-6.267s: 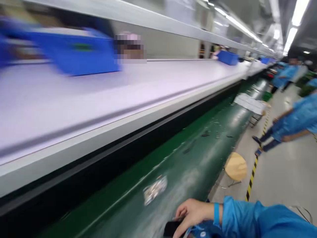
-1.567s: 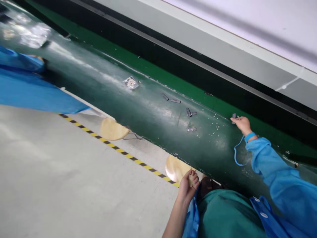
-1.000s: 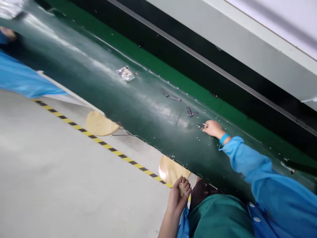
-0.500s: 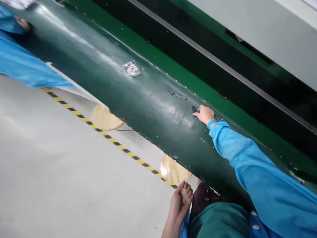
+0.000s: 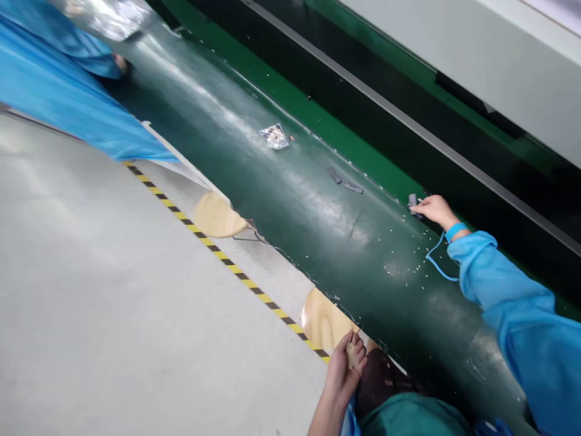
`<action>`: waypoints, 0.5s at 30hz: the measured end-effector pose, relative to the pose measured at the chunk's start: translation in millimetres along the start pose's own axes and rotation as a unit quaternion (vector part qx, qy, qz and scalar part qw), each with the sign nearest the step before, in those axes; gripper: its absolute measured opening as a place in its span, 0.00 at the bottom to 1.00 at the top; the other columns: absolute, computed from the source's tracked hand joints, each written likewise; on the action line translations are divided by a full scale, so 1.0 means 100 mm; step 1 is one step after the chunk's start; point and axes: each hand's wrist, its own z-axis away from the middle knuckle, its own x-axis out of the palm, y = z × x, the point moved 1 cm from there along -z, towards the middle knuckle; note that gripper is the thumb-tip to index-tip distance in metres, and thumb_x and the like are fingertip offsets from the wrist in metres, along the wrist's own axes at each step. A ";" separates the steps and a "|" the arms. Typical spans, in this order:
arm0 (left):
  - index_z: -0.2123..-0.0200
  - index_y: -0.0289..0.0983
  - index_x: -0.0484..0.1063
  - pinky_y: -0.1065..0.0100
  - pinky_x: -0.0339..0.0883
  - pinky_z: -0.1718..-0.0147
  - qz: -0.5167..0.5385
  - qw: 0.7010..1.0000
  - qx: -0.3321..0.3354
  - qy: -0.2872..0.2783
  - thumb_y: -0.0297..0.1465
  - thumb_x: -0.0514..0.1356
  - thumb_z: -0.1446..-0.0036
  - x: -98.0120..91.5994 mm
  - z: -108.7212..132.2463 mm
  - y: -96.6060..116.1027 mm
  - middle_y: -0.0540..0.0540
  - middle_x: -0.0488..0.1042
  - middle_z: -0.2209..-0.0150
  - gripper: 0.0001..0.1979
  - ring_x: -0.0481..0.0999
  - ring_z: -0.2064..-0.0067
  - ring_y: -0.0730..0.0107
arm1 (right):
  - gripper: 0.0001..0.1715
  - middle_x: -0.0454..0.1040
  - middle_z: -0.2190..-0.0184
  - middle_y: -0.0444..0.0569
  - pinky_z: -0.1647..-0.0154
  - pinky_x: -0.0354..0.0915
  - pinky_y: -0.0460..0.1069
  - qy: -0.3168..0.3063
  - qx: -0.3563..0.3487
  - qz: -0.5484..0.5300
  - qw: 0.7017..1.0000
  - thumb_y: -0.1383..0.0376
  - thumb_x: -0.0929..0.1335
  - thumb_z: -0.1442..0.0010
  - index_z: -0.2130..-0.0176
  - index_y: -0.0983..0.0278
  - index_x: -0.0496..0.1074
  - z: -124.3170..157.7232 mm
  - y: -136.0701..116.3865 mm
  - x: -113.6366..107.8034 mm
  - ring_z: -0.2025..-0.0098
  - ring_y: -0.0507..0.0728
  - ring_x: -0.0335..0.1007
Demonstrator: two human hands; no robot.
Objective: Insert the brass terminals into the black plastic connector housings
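Observation:
My right hand pinches a small dark rectangular piece between thumb and fingers near the far edge of the green-topped table. Around that wrist runs a blue band with a loose blue cord hanging from it. Two flat dark strips, a left strip and a right strip, lie to the left of this hand. Many tiny pale bits are scattered just below it. Low in front of my body, my left hand is turned palm up with its fingers curled in; its contents cannot be made out.
Farther left on the table sits a clear bag of small parts. A co-worker's blue sleeve reaches over the far left end. Two round wooden stools, one farther away and one nearer, stand along the table's near edge.
My right hand has moved to the right along the table's far side with the dark piece, and more pale bits now show. The view has shifted too. My left hand stays curled.

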 end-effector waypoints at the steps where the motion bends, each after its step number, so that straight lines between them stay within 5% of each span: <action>1: 0.72 0.38 0.60 0.77 0.51 0.83 0.005 1.000 0.000 0.001 0.30 0.61 0.35 -0.01 -0.02 0.02 0.57 0.59 0.81 0.14 0.60 0.83 0.79 | 0.21 0.81 0.67 0.52 0.65 0.67 0.50 0.027 0.016 0.011 0.999 0.50 0.75 0.41 0.63 0.66 0.79 -0.04 0.05 -0.11 0.63 0.61 0.78; 5: 0.72 0.38 0.60 0.76 0.52 0.83 0.027 1.000 0.000 0.015 0.30 0.63 0.37 -0.12 -0.10 0.01 0.57 0.59 0.82 0.14 0.60 0.83 0.78 | 0.18 0.81 0.60 0.54 0.59 0.69 0.53 0.075 -0.009 0.025 0.997 0.51 0.74 0.38 0.58 0.63 0.78 -0.27 -0.32 -0.08 0.56 0.63 0.77; 11: 0.72 0.39 0.60 0.76 0.52 0.83 0.054 0.998 -0.017 0.037 0.31 0.66 0.39 -0.37 -0.15 -0.02 0.57 0.61 0.81 0.16 0.61 0.83 0.79 | 0.19 0.77 0.50 0.53 0.48 0.73 0.60 0.025 -0.113 0.016 0.993 0.54 0.71 0.31 0.49 0.65 0.75 -0.60 -1.61 0.74 0.50 0.61 0.75; 15: 0.73 0.39 0.59 0.76 0.50 0.84 0.077 0.996 -0.027 0.039 0.31 0.66 0.40 -0.50 -0.19 0.04 0.57 0.60 0.82 0.17 0.60 0.84 0.79 | 0.16 0.78 0.54 0.51 0.50 0.75 0.58 0.002 -0.093 0.041 0.995 0.56 0.71 0.31 0.53 0.66 0.76 -0.75 -1.75 0.76 0.53 0.59 0.76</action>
